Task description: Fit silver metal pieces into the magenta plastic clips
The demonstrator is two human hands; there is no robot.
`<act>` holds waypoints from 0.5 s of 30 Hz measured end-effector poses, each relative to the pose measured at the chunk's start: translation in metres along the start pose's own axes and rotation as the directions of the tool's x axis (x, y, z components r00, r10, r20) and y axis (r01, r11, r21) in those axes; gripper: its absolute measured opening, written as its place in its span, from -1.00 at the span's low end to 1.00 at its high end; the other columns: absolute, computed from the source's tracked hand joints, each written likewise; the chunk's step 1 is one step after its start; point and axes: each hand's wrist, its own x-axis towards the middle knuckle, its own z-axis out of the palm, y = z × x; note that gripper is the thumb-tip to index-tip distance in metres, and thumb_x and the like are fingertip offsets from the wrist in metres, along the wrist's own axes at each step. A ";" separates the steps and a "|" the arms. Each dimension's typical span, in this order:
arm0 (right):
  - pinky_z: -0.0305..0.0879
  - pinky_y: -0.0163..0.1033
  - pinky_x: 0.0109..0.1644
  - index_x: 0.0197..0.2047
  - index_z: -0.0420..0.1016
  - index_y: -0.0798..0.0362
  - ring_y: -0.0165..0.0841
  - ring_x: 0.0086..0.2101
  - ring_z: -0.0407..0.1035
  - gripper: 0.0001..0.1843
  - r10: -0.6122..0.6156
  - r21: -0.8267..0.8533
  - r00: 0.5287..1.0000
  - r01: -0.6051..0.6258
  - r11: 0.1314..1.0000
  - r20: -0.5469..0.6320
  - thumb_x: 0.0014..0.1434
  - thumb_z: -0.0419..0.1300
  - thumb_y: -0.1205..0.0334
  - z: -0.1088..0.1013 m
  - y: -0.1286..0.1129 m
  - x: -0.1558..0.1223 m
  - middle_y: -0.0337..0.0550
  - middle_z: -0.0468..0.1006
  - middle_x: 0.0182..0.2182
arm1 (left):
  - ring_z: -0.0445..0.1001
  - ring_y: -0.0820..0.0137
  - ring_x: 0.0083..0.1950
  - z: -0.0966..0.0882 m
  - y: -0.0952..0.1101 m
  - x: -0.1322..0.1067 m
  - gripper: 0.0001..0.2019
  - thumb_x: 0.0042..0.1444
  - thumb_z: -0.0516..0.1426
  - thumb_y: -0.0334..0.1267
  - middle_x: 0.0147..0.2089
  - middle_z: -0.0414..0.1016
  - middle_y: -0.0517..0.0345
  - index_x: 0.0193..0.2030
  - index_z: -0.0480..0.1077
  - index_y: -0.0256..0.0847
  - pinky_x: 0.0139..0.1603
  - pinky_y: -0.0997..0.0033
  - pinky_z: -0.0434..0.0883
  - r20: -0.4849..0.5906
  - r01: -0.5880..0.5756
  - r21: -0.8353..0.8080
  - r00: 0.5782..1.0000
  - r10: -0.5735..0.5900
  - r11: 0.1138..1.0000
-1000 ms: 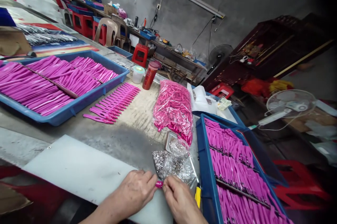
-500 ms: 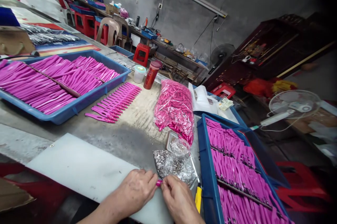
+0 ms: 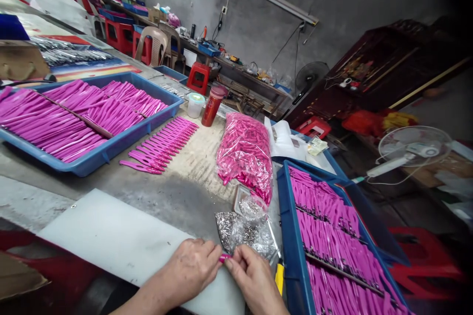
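Pinching left hand [image 3: 192,263]: fingers closed on a small pink piece [image 3: 223,258], whose end pokes out beside the thumb; the rest is hidden in the grip.
Right hand [image 3: 251,275]: thumb and forefinger bent close together at that exposed end; I cannot tell whether they clamp it.
Pink piece's place: between the two hands, over the right part of the white board [image 3: 121,241].
Long axis: the visible stub runs roughly left to right, its end pointing at the right hand.
Just beyond the fingers: a clear bag of metal bits [image 3: 251,233], the nearest obstacle, with a small tin [image 3: 240,195] behind it.
Right side: a yellow-handled tool [image 3: 279,278] near the right hand, then a blue tray [image 3: 290,241] of pink strips [image 3: 323,236].
Farther up the surface [image 3: 188,194]: a bag of pink parts [image 3: 244,150], a slanting row of pink pieces [image 3: 162,145], a reddish flask [image 3: 213,108] and a lidded tub [image 3: 195,108].
Left side: another tray [image 3: 127,142], packed with more strips.
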 end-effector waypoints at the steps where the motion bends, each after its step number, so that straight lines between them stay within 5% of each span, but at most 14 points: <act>1: 0.10 -0.39 -0.46 -0.53 0.20 0.01 -0.42 -0.52 0.27 -0.74 0.003 0.034 1.000 -0.003 0.999 0.003 0.14 0.03 0.11 -0.003 0.001 0.000 -0.32 0.35 -0.59 | 0.39 0.34 -0.48 0.000 0.000 0.000 -0.95 0.11 0.02 -0.38 -0.45 0.36 0.22 -0.33 0.25 -0.17 -0.49 0.36 0.33 -0.007 0.002 -0.008 1.000 -0.002 1.000; 10: 0.14 -0.35 -0.37 -0.45 0.28 0.01 -0.38 -0.46 0.33 -0.68 -0.096 0.045 0.978 0.106 0.993 -0.187 0.25 -0.08 0.06 0.011 0.000 -0.007 -0.27 0.40 -0.52 | 0.38 0.36 -0.48 0.000 -0.002 -0.002 -0.93 0.15 -0.01 -0.37 -0.45 0.35 0.23 -0.32 0.26 -0.17 -0.49 0.36 0.31 -0.044 0.006 -0.052 0.999 -0.008 0.999; 15: 0.10 -0.33 -0.42 -0.51 0.24 0.00 -0.38 -0.50 0.30 -0.64 -0.091 0.012 0.981 0.094 0.995 -0.174 0.25 -0.10 0.06 0.020 0.001 -0.005 -0.27 0.39 -0.57 | 0.39 0.36 -0.47 -0.001 -0.002 -0.002 -0.94 0.16 -0.01 -0.35 -0.45 0.36 0.23 -0.31 0.27 -0.17 -0.47 0.36 0.31 -0.042 0.009 -0.055 0.999 -0.012 0.998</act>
